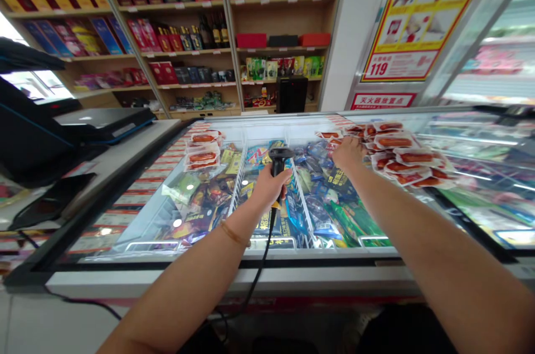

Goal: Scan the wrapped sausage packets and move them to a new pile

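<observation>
I cannot tell whether your right hand (349, 154), fingertips hidden, grips any of the sausage packs (395, 142) atop the freezer (317, 277) full of bagged goods (345, 217), while your left hand (270, 185) wraps the scanner (281, 154).

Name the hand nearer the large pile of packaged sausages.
Right: right hand is at the left edge of the pile; left hand, gripping the scanner, is farther left.

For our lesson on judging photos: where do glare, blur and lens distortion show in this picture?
Head view: white glare spots over the freezer; head view: streaky blur on the far-right shelves, the scanner sharper; head view: wide-lens distortion, the wooden shelves leaning outward at left.
</observation>
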`<action>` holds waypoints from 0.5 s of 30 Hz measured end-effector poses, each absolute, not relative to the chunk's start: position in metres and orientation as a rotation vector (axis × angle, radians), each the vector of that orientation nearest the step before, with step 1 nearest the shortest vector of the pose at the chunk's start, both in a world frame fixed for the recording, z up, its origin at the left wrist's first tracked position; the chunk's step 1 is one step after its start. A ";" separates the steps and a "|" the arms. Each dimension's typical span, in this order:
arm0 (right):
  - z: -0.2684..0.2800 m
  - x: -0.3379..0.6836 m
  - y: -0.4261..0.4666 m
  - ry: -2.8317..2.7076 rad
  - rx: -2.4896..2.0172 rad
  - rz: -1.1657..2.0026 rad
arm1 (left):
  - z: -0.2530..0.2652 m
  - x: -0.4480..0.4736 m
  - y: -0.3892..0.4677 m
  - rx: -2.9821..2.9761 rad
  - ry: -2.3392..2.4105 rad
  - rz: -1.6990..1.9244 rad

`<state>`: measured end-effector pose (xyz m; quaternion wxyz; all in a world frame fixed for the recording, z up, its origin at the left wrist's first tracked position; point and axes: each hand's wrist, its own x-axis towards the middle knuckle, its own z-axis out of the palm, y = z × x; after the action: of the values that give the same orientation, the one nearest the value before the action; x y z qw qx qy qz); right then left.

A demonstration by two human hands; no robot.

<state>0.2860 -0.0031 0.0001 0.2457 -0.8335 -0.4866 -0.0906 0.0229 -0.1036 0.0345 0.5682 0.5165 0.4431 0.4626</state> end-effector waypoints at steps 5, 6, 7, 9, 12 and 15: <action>0.008 0.273 -0.011 -1.566 -2.172 -0.012 | 0.035 0.022 -0.103 1.209 1.022 1.106; 0.008 0.268 -0.012 -1.637 -2.128 0.028 | 0.035 0.022 -0.103 1.208 1.021 1.108; 0.007 0.262 -0.014 -1.696 -2.093 0.057 | 0.034 0.021 -0.102 1.205 1.024 1.109; 0.004 0.252 -0.020 -1.741 -2.049 0.057 | 0.033 0.020 -0.101 1.207 1.034 1.105; -0.003 0.241 -0.030 -1.707 -1.907 0.023 | 0.031 0.017 -0.098 1.216 1.041 1.095; -0.004 0.235 -0.041 -1.697 -1.688 0.021 | 0.032 0.014 -0.097 1.200 1.027 1.118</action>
<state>0.2354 -0.0408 -0.0043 0.3652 -0.6566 -0.6599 0.0082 0.0138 -0.0967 0.0317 0.5674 0.5105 0.4371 0.4758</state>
